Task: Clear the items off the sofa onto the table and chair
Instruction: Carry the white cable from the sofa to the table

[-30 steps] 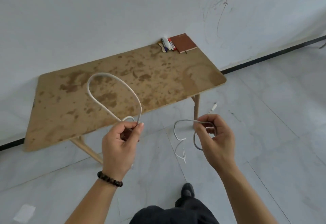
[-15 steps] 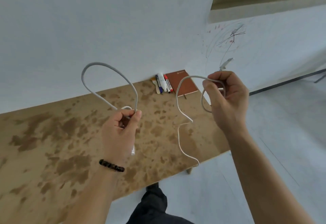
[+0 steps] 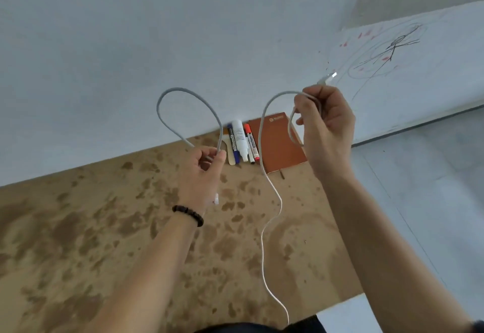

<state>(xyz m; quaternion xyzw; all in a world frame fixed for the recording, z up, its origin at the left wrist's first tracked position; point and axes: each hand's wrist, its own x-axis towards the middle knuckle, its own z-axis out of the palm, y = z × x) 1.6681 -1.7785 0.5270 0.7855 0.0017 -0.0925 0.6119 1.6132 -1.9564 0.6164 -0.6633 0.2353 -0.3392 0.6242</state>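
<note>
I hold two cables above the stained wooden table (image 3: 78, 241). My left hand (image 3: 201, 175), with a dark bead bracelet at the wrist, pinches a thick grey cable (image 3: 180, 102) that arches up in a loop. My right hand (image 3: 324, 128) grips a thin white cable (image 3: 264, 228) in a small coil; its plug sticks up past my fingers and its free end hangs down over the table to the near edge. The sofa and chair are out of view.
At the table's far edge against the white wall lie a brown notebook (image 3: 280, 144), several markers (image 3: 248, 144), a white bottle (image 3: 239, 139) and a flat wooden stick. Grey tiled floor (image 3: 432, 201) runs to the right. Scribbles mark the wall at right.
I have stepped closer, so the table now lies beneath my hands. My right hand rose from waist height to beside the left, and the white cable now trails over the tabletop.
</note>
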